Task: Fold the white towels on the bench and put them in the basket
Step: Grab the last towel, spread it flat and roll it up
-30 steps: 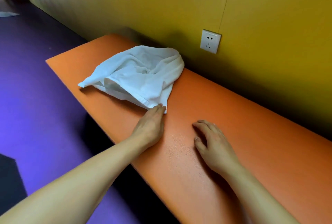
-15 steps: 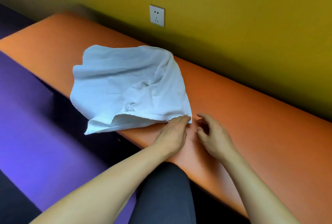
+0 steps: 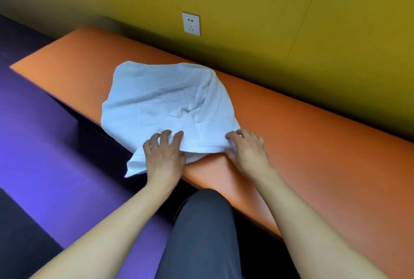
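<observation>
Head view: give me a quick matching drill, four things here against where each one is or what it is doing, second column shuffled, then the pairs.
Things:
1. white towel
2. left hand
3. right hand
4. wall socket

Places or states:
A. set in the yellow wall above the bench
B. holds the towel's near right corner
C. lies crumpled on the bench, one corner hanging over the front edge
D. fingers spread and bent on the towel's near edge

Pairs: 1-C, 2-D, 3-B, 4-A

A plain white towel (image 3: 165, 104) lies on an orange bench (image 3: 302, 135) against a mustard-yellow wall (image 3: 268, 9), above a purple floor (image 3: 44, 155).
</observation>
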